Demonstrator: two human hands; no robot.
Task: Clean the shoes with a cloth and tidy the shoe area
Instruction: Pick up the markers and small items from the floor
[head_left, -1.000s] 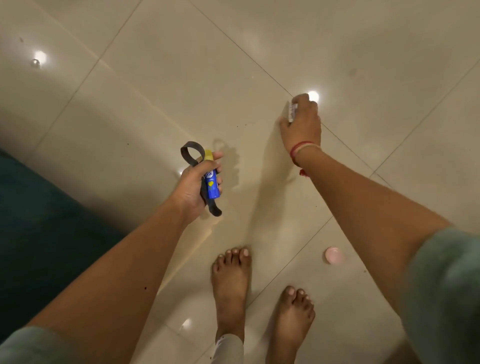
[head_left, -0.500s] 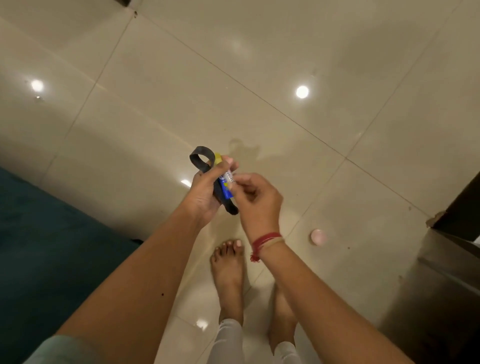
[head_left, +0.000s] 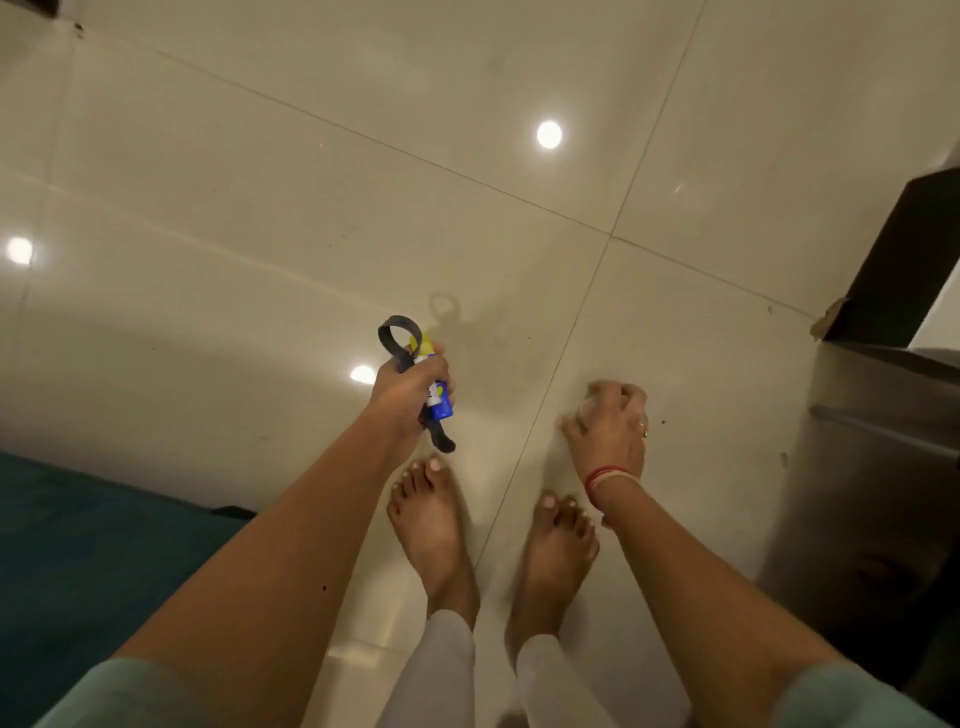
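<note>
Over a tiled floor (head_left: 260, 249), the left hand (head_left: 410, 387) gripped a blue tube (head_left: 440, 404) and dark strap (head_left: 397, 332); the right hand (head_left: 610, 434) was too blurred to read. No shoes or cloth showed; cleaning apparently remained.

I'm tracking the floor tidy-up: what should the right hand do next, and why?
Probably close on the small pale thing and lift it: the right hand is low over it, fingers curled, blurred; the left hand is full with the blue tube and dark strap.

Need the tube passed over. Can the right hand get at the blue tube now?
Probably yes: the blue tube pokes out below the left hand, with only bare floor between it and the right hand, itself blurred, perhaps holding something.
</note>
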